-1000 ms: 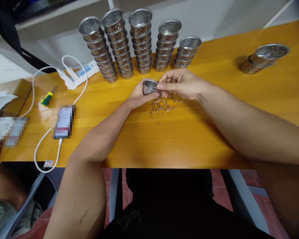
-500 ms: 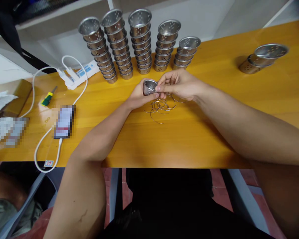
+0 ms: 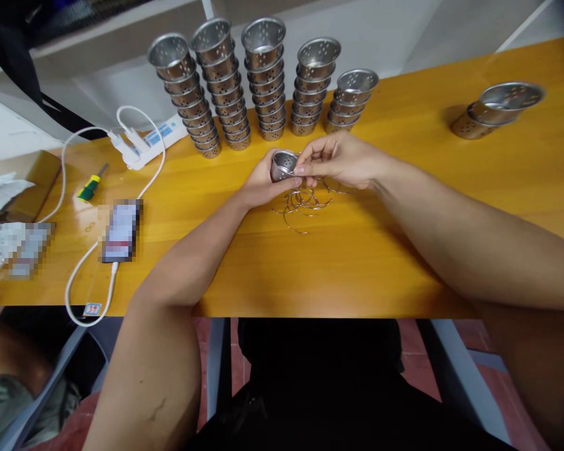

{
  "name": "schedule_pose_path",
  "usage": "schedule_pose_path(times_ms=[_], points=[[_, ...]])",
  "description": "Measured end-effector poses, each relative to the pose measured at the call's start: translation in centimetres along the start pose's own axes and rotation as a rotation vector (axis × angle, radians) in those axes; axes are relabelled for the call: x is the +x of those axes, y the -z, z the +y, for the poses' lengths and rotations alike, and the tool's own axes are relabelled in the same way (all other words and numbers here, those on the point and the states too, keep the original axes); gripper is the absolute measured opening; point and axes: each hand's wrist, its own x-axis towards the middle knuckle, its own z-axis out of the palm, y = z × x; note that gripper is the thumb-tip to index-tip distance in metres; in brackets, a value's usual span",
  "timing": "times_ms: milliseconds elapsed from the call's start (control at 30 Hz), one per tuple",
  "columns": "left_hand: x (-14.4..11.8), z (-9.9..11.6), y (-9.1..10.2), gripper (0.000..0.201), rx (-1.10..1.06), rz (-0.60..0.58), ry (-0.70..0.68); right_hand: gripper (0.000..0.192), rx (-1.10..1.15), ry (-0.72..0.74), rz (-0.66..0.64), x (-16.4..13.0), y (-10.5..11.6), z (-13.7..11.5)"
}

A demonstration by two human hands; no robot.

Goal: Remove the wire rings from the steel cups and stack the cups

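Observation:
My left hand (image 3: 264, 183) is closed around a small perforated metal strainer basket (image 3: 283, 164), whose opening faces up and toward me. At the basket's right rim, the thumb and fingers of my right hand (image 3: 331, 158) are pinched on a thin curved wire, mostly hidden by the fingertips. Just below both hands, several loose curved wires (image 3: 305, 202) lie in a tangle on the wooden table (image 3: 338, 263).
Several stacks of strainer baskets (image 3: 266, 75) stand along the back wall. A shorter basket stack (image 3: 493, 113) is at the far right. Leftward lie a power strip (image 3: 155, 141), a screwdriver (image 3: 91, 185), a cabled phone (image 3: 121, 230) and a cardboard box (image 3: 32, 181). Another person's leg (image 3: 14, 357) shows at lower left.
The basket and my fingers at its rim have shifted very slightly, and less of the thin wire shows across the opening. Everything else looks the same.

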Motion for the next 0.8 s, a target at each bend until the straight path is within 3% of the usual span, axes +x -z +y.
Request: schedule_pose_path(times_ms=[167, 233, 533, 800], points=[[0.3, -0.1, 0.2, 0.107, 0.036, 0.081, 0.025, 0.072, -0.211, 0.204, 0.256, 0.3, 0.0, 0.9], [0.4, -0.1, 0.2, 0.104, 0.038, 0.106, 0.023, 0.072, -0.338, 0.275, 0.301, 0.4, 0.0, 1.4], [0.6, -1.2, 0.2, 0.105, 0.047, 0.139, -0.064, 0.077, -0.540, 0.323, 0.291, 0.4, -0.4, 1.9], [0.7, -1.5, -0.5, 0.112, 0.034, 0.136, -0.096, 0.063, -0.637, 0.307, 0.317, 0.2, -0.6, 2.1]])
